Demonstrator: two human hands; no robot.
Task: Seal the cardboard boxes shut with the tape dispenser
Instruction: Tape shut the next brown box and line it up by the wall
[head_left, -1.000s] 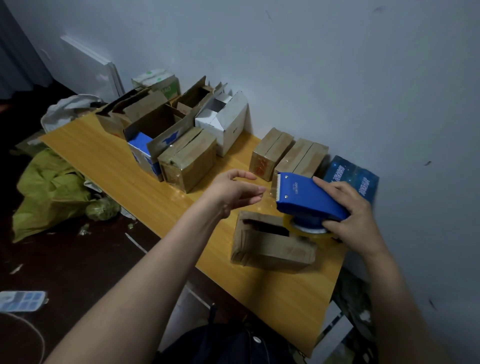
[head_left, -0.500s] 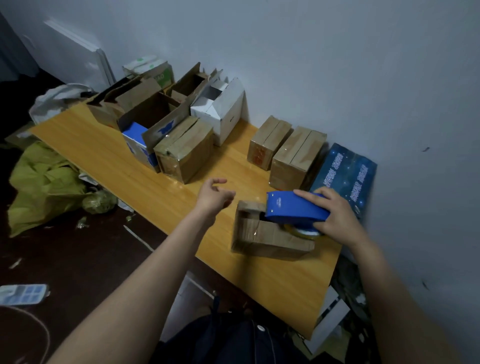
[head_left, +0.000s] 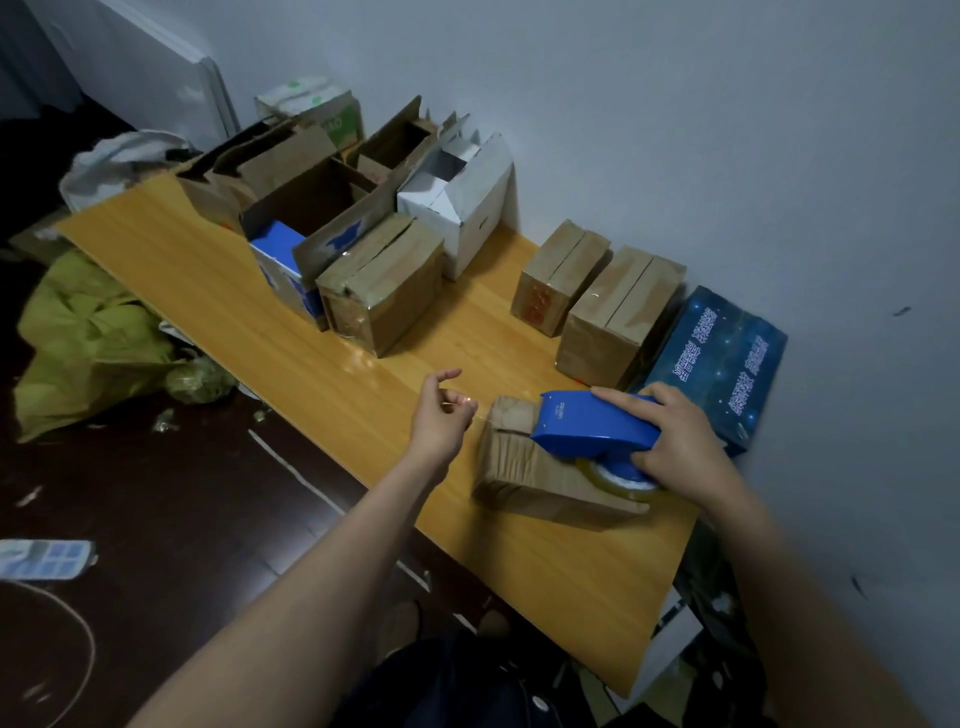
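Head cam: R hand (head_left: 675, 441) wrapped tight round the blue plastic tape dispenser (head_left: 592, 426), which sits on a crinkled brown cardboard box (head_left: 524, 467), centre-right of frame on the glossy wood table (head_left: 234, 291). L hand (head_left: 441, 421), fingers curled, pinches a thin clear tape strip (head_left: 475, 406) just left of the box.

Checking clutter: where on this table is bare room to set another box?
Bare: the front strip of the table, between the row of boxes and its edge; the near end, nearer than the box being taped. Crowded: along the wall, and between left hand and tape dispenser, where tape stretches.
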